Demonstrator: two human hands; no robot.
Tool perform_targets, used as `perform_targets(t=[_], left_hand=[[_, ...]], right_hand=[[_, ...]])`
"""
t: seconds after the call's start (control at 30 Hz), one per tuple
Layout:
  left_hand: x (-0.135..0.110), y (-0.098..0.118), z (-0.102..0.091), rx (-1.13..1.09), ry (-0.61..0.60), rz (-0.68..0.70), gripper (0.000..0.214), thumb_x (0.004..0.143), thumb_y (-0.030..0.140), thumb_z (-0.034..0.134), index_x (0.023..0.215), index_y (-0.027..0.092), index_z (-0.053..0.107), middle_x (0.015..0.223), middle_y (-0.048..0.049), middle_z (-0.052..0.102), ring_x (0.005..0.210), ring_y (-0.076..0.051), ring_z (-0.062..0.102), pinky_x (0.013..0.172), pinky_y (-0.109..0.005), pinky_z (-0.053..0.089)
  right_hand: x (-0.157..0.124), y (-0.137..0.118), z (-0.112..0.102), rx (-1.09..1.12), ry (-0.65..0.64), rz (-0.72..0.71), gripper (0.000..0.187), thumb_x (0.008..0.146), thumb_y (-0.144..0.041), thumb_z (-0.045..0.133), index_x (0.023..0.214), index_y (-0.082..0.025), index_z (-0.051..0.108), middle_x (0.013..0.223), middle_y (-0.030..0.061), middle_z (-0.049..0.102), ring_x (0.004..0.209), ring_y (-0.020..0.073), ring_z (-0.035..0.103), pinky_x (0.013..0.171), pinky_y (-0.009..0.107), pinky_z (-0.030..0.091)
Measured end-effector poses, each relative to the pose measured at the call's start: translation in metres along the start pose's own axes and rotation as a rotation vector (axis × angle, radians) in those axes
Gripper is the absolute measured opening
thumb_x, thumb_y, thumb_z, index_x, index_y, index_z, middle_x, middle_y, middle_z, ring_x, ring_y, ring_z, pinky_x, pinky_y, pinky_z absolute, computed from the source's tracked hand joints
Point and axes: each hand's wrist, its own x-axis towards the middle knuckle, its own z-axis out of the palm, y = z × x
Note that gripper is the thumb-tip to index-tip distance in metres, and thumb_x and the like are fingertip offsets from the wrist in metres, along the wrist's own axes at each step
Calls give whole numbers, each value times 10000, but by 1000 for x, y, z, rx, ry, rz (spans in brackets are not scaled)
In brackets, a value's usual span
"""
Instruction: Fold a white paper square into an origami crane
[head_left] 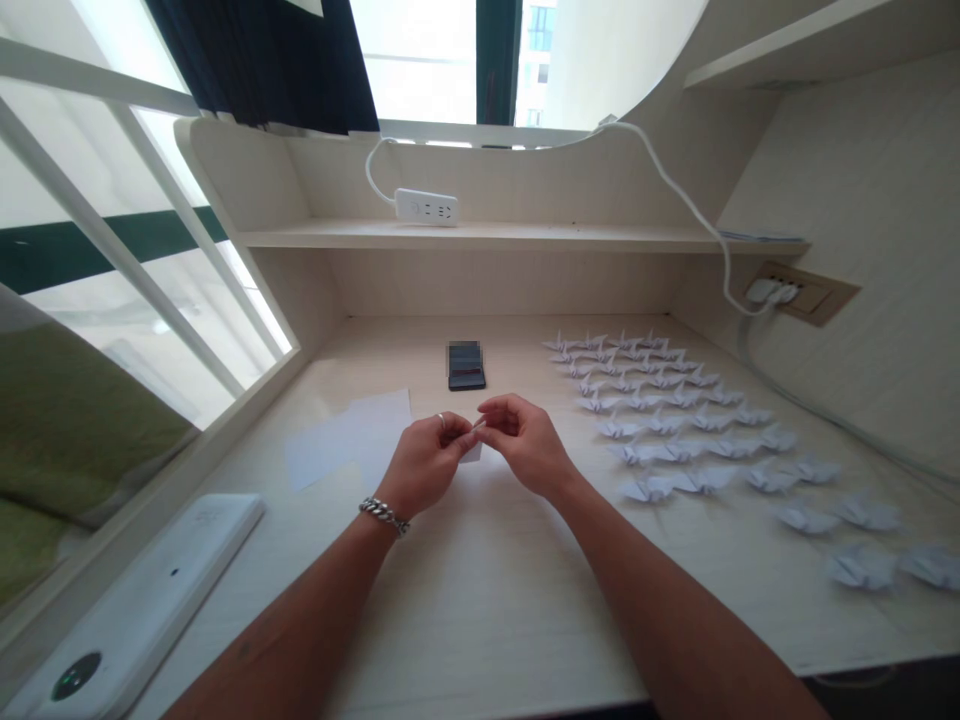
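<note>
My left hand [425,462] and my right hand [525,437] meet above the middle of the desk, both pinched on a small folded piece of white paper [474,447] held between the fingertips. A chain bracelet sits on my left wrist and a ring on one left finger. Loose white paper sheets [352,437] lie flat just left of my hands. Several folded white paper cranes [679,415] stand in rows to the right of my hands.
A dark phone [466,365] lies behind my hands. A white flat device [142,595] rests at the desk's left front. A white power strip [426,207] sits on the shelf; its cable runs to a wall socket [799,293] at right.
</note>
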Motion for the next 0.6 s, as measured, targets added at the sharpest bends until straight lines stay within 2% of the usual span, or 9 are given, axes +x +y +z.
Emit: perform_targets(t=[0.13,0.27,0.43,0.5,0.6], left_hand=[[0,3,0,-49,-8,-9,225,792,381,628,747,167,679,695,-30,672,641,-157,559,604,-268,419],[0,5,0,-142,-36,-48,254,766,408,654,766,156,686,701,-37,677,638,-159,572,587,-262,426],[0,4,0,-128,-12,-58,223,755,381,656,759,160,691,704,-39,686,648,-164,586,602,-271,438],[0,3,-1,-136,1,-60,216,743,373,666,759,159,695,708,-43,693,653,-166,594,613,-275,447],[0,4,0,-198,-17,-81,215,713,361,692,774,155,701,728,-52,709,667,-173,616,626,-280,463]], right_hand=[[0,0,-1,-80,44,-9,160,677,-211,723,813,-171,649,766,34,674,732,172,642,729,318,520],[0,1,-1,-107,108,-25,149,681,-190,711,811,-175,639,729,20,655,688,162,629,681,300,513],[0,1,-1,-71,43,5,242,696,-201,699,929,-170,641,784,27,662,758,166,643,729,302,518],[0,0,-2,-83,21,12,219,705,-220,697,911,-164,651,781,31,662,747,163,635,720,299,516],[0,0,-2,-118,64,11,183,697,-228,706,862,-163,660,752,27,658,703,159,624,688,296,511]])
